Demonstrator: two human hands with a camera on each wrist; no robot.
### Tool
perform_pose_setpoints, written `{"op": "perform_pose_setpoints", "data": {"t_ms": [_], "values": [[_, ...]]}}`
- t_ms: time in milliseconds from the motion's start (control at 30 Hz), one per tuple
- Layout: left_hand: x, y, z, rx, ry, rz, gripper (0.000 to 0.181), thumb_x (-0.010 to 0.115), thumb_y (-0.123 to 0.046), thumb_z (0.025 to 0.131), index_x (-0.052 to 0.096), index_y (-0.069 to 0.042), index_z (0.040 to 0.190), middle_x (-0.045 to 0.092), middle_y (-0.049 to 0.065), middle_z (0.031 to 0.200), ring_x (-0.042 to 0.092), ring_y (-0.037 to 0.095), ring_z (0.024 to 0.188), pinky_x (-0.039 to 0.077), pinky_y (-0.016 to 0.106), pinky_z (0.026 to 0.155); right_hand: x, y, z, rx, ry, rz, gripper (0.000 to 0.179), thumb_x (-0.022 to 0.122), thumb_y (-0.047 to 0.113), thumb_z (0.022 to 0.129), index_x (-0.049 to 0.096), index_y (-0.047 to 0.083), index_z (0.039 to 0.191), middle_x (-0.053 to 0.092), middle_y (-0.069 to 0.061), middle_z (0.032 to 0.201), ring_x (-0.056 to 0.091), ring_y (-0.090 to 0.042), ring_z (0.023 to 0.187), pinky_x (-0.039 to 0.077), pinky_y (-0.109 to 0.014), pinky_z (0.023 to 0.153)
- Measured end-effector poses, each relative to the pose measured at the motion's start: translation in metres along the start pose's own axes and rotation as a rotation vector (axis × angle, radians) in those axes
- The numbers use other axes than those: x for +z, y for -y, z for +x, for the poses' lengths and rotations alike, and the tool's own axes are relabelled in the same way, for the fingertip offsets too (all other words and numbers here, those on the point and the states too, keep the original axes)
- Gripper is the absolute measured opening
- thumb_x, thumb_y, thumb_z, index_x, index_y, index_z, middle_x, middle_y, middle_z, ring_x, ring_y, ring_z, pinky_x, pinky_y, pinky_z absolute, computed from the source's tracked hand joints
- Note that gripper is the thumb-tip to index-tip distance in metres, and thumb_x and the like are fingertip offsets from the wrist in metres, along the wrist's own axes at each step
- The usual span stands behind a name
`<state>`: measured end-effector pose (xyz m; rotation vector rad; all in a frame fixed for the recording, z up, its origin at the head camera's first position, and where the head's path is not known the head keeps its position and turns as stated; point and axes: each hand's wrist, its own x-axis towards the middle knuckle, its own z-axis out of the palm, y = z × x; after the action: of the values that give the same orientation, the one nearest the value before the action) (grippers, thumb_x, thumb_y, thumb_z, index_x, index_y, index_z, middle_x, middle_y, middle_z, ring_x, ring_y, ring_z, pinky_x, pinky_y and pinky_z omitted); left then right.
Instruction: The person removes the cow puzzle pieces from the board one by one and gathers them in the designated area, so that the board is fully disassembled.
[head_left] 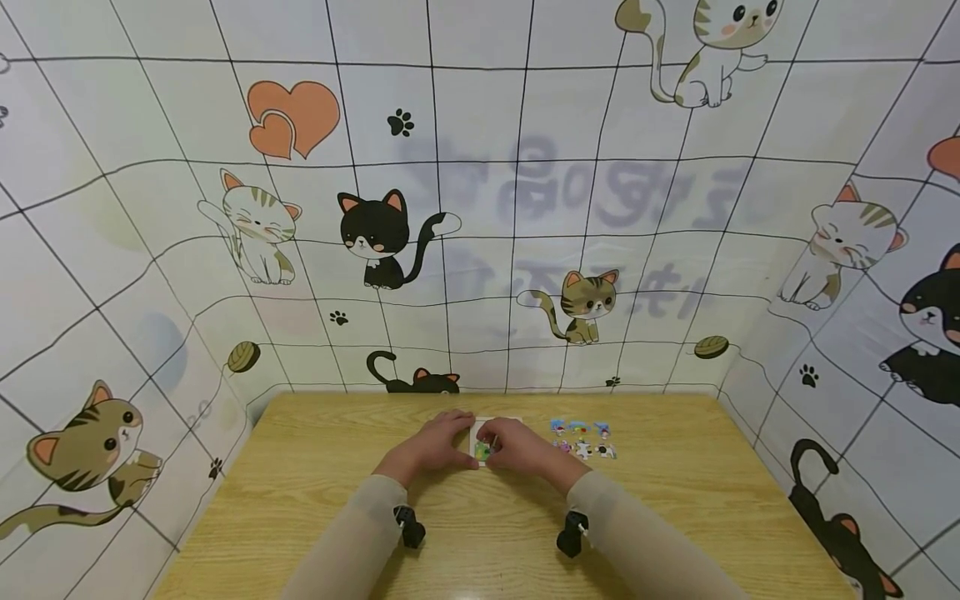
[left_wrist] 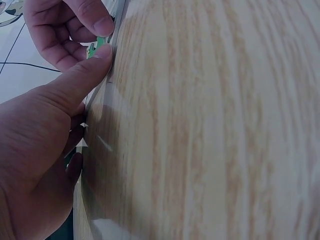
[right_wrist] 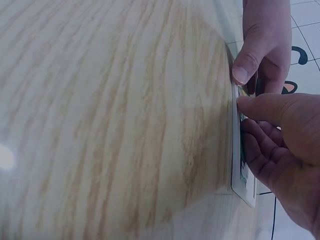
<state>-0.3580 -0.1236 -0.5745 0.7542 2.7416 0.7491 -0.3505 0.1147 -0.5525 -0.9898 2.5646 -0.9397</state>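
1. Your left hand [head_left: 437,443] is spread fairly wide at the left side of the white-edged jigsaw board [head_left: 501,419], its thumb at the near edge and its index finger toward the far corner.
2. Your right hand [head_left: 522,447] is narrow, fingers curled and bunched over the board; I cannot tell whether they pinch a piece or only press.
3. The board lies flat between your two hands, partly hidden under your right fingers.
4. A green puzzle section [left_wrist: 101,42] shows between your two thumbs, which are close together near the board's near edge.
5. Just right of your right hand, loose jigsaw pieces [head_left: 583,450] lie in two rows: mostly blue ones in the far row, pink and black-and-white ones in the near row.
6. Under both hands is a wood-grain table [head_left: 660,508].
7. Behind your hands, beige sleeves [head_left: 347,533] cover your forearms, with a small black device [head_left: 410,528] at each wrist.
8. Beyond your hands hangs a white grid-lined backdrop [head_left: 480,196] printed with cartoon cats.
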Motion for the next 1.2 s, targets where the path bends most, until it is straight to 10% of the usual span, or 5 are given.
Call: {"op": "perform_pose_setpoints", "data": {"t_ms": [1200], "values": [[-0.001,-0.003,-0.001,-0.013,0.005,0.016,0.091,0.090,-0.046,0.094,0.050,-0.008,0.166,0.042,0.012,0.174,0.032,0.040,0.163,0.028,0.065,0.130,-0.026,0.000,-0.057,-0.060,-0.087,-0.043,0.037,0.074,0.003,0.103,0.069,0.000,0.140,0.061,-0.010,0.117,0.066,-0.028,0.099,0.058,-0.036,0.083]]}}
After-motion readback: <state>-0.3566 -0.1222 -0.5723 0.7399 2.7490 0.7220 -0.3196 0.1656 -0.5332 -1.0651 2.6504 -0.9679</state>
